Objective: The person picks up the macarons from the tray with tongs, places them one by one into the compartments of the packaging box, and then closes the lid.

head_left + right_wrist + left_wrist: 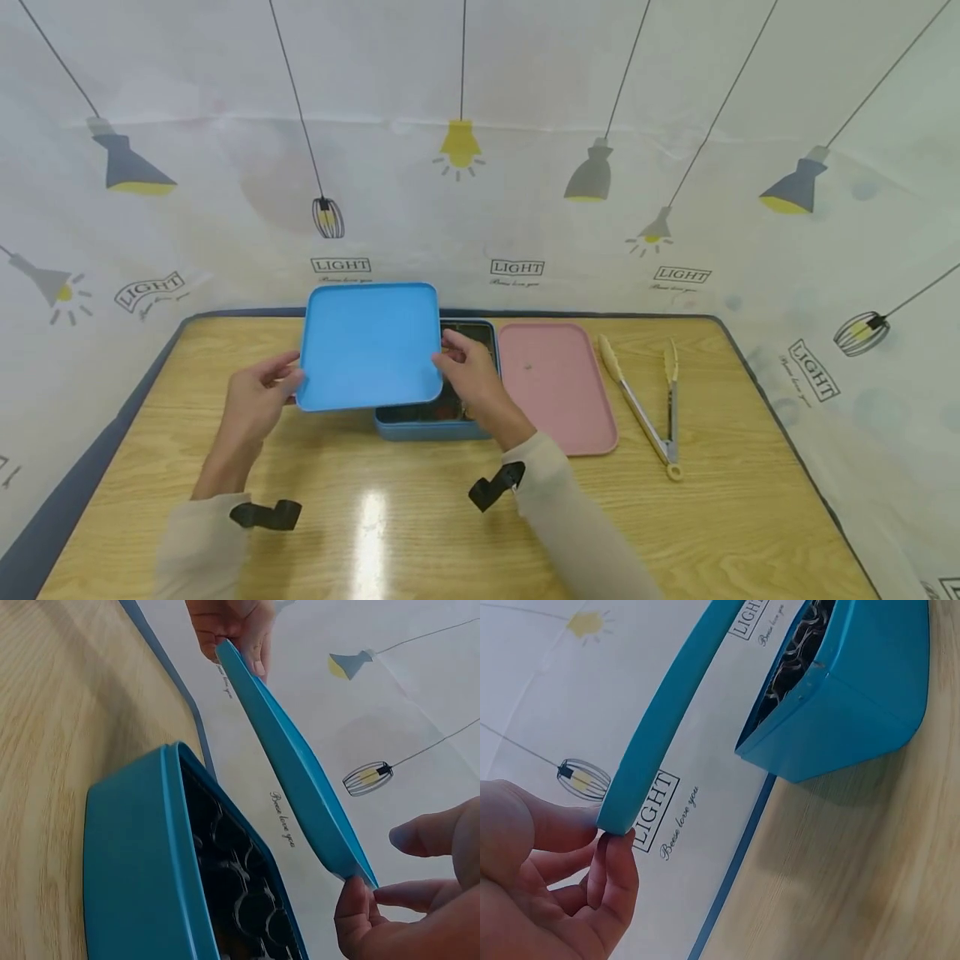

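Both hands hold a blue rectangular lid (pixel 371 346) by its opposite sides, raised over the table. My left hand (pixel 255 398) pinches the left edge between thumb and fingers, as the left wrist view shows close up. On the right edge, my right hand (pixel 474 379) grips the rim with its fingertips. Beneath and a little to the right stands an open blue box (pixel 435 431), partly hidden by the lid and right hand. Its dark interior (pixel 240 877) shows rounded shapes in the right wrist view. The lid is tilted and apart from the box.
Right of the box lies a pink tray (pixel 558 392) on the wooden table (pixel 360 500). Farther right, tongs (pixel 652 429) with cream-coloured tips lie spread apart. A pale wall sheet (pixel 525 208) printed with lamps rises behind the table's back edge.
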Demonstrator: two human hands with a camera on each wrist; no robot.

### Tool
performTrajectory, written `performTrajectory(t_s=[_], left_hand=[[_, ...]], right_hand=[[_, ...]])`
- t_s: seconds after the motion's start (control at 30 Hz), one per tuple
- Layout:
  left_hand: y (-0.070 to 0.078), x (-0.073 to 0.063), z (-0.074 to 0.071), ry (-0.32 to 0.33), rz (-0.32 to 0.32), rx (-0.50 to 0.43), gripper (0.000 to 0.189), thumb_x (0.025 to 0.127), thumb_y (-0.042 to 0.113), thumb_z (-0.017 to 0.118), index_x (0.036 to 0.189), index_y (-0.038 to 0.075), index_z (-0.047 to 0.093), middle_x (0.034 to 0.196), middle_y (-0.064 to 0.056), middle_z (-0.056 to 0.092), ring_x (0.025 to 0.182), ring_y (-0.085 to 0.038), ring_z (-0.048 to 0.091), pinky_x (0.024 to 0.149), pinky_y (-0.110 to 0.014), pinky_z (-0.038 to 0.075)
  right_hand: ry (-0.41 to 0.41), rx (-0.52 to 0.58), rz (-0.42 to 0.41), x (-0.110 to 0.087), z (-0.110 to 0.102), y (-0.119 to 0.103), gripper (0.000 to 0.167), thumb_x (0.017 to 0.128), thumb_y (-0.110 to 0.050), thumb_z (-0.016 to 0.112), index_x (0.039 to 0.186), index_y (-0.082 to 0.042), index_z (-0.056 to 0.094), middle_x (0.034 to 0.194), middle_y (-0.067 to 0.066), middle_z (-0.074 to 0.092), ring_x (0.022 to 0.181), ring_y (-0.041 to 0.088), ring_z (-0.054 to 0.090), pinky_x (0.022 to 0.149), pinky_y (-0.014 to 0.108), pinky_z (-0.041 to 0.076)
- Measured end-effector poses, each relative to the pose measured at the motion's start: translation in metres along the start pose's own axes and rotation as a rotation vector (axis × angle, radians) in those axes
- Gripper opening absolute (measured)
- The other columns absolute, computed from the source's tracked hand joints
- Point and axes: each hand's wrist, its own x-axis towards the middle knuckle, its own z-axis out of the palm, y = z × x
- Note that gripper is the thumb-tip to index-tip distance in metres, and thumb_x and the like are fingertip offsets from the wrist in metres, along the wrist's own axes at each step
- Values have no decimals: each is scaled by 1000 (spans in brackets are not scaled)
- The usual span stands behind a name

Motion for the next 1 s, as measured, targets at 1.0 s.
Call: performTrajectory(t_s=[1.0], left_hand=[[33,3,31,-141,162,59,62,104,52,40,150,11,44,135,-21,48,111,-31,51,86,-35,46]], right_hand=[[66,-64,15,2,-61,-1,49,102,-20,56,150,-18,45,118,10,56,107,22,60,98,42,52]])
